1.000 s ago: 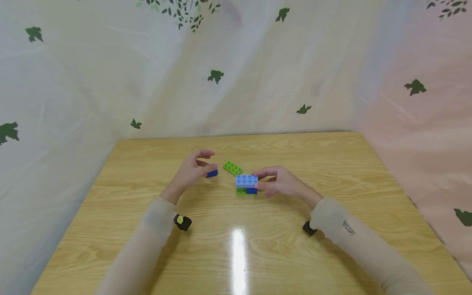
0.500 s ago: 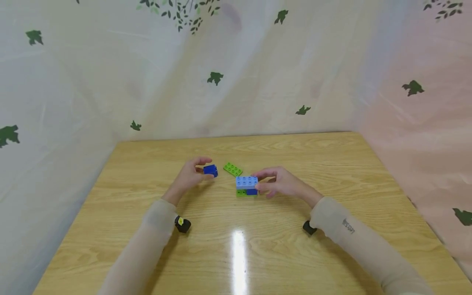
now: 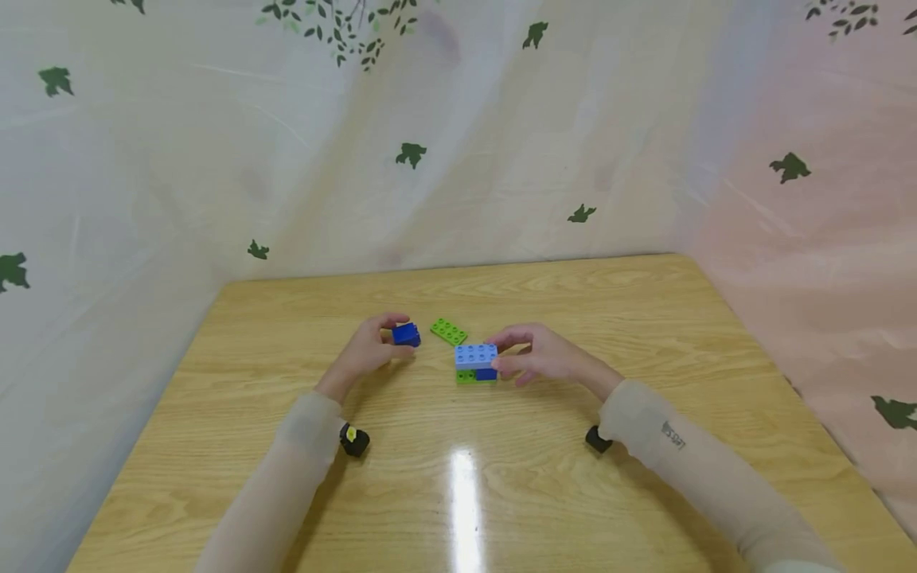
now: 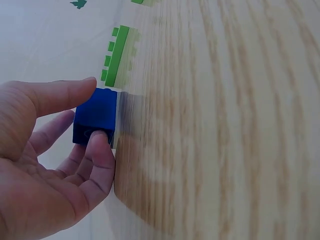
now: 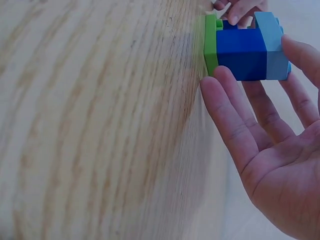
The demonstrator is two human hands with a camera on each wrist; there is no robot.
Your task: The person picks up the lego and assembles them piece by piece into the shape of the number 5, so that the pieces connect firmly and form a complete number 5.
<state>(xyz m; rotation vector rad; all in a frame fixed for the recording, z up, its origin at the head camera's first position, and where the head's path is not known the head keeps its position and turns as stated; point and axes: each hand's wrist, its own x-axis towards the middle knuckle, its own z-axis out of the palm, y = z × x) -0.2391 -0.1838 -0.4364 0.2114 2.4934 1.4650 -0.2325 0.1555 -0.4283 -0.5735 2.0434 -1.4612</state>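
Observation:
A dark blue building brick (image 3: 406, 335) is held by my left hand (image 3: 370, 347), between thumb and fingers. In the left wrist view this blue brick (image 4: 96, 110) is low over the wood, or on it; I cannot tell which. My right hand (image 3: 540, 355) holds a small stack from its right side. Its light blue top brick (image 3: 475, 355) has two rows of studs, with the thumb on it and fingers behind. Under that, the right wrist view shows a blue brick (image 5: 242, 54) on a green base plate (image 5: 210, 46). A loose green plate (image 3: 448, 331) lies between the hands.
The wooden table (image 3: 458, 493) runs back to a hanging cloth (image 3: 473, 135) with leaf prints. Black wrist cameras (image 3: 354, 440) sit under both sleeves. A bright light reflection crosses the table's front middle.
My left hand has come slightly nearer to me, and its blue brick, mostly hidden before, now shows clearly between thumb and fingers. The right hand stays on the stack. The head view shifts a little.

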